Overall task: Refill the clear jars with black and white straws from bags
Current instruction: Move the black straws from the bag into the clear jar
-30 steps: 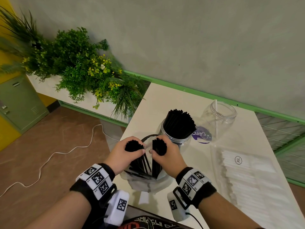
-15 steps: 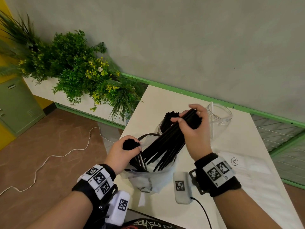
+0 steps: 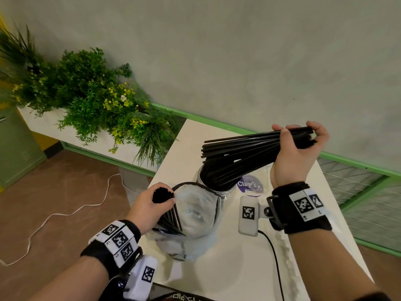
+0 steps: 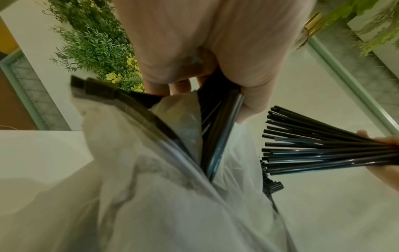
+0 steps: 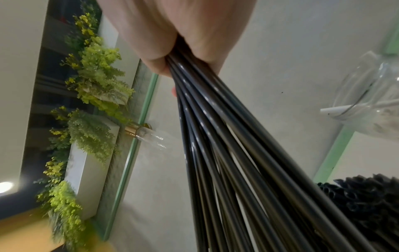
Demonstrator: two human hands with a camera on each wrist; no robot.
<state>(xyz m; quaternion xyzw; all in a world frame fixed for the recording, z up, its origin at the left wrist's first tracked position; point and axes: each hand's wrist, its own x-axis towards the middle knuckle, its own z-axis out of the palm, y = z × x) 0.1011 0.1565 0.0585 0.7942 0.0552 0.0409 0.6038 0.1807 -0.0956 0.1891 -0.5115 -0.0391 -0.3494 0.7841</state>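
**Rt hand lifts black straws over jar, left holds rest in bag**

Rt hand (image 3: pixel 293 153) is up over the far part of the desk (image 3: pixel 227 268), fingers (image 3: pixel 282 135) curled round one end of a bundle (image 3: pixel 245 155) of black straws. Bundle lies roughly level, fanning out toward the left, free ends above the jar (image 3: pixel 217 187). Jar stands mid-desk, already packed w/ upright black straws, purple label on its right side.

Left hand (image 3: pixel 149 207) sits at the near-left, fingers (image 4: pixel 252 105) wrapped round the tops of a 2nd clump of straws (image 3: pixel 163 195) that stand inside the bag (image 3: pixel 195 216). Bag is clear plastic w/ a dark rim, mouth open, just near-left of the jar, touching it or nearly so.

Right wrist view: a 2nd clear jar (image 5: pixel 371 95) farther off, one white straw (image 5: pixel 336 108) poking out of it.

Plants (image 3: pixel 86 101) in a white planter at the far left, white cable (image 3: pixel 71 211) on the floor.
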